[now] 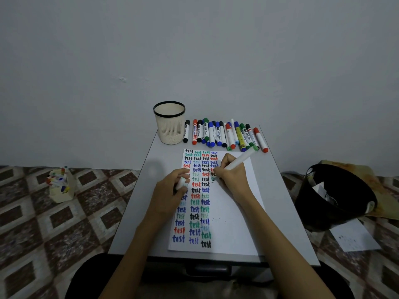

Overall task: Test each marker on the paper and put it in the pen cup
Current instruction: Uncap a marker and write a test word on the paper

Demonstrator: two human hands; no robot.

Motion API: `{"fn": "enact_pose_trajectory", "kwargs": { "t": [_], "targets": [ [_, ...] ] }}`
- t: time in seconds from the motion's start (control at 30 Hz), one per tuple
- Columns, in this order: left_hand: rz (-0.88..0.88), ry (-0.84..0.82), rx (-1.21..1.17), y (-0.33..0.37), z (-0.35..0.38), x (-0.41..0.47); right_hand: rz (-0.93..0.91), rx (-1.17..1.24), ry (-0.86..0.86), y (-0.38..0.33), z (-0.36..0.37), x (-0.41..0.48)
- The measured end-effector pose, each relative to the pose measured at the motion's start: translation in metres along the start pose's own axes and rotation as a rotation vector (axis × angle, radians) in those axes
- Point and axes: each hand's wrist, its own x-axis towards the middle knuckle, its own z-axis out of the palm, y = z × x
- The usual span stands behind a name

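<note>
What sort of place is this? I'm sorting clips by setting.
Probably a room at home, not an office: a small grey table pushed against a bare wall, a patterned tiled floor, and a black waste bin standing on it.

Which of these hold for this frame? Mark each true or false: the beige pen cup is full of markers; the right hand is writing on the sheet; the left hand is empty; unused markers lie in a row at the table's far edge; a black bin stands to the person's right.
1. The beige slotted pen cup with the black rim is full of markers. False: its visible inside looks empty.
2. The right hand holds a white marker tip-down on the white paper sheet. True.
3. The left hand is empty. False: it grips a small white cap-like piece.
4. A row of capped markers lies at the grey table's far edge. True.
5. A black bin stands on the floor to the person's right. True.
</note>
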Motion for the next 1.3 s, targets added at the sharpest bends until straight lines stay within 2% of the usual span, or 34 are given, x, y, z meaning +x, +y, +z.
{"fn": "enact_pose_trajectory", "kwargs": {
  "t": [0.13,0.77,0.93,1.3],
  "targets": [
    [-0.004,-0.001,-0.007,-0.0013,0.0000,-0.0005,-0.023,-0.059,0.004,0.0021,0.0025,-0.0003],
    [-0.029,0.002,-0.017,0.0009,-0.0010,-0.0012,-0.011,-0.018,-0.029,-0.0061,0.0002,-0.0054],
    [-0.020,0.003,-0.007,0.0016,-0.0011,-0.0008,-0.009,0.008,0.041,-0.0050,-0.0013,-0.0058],
    [-0.012,0.001,-0.009,0.0027,-0.0009,0.0003,-0.018,-0.017,0.021,-0.0033,-0.0020,-0.0044]
  ]
}}
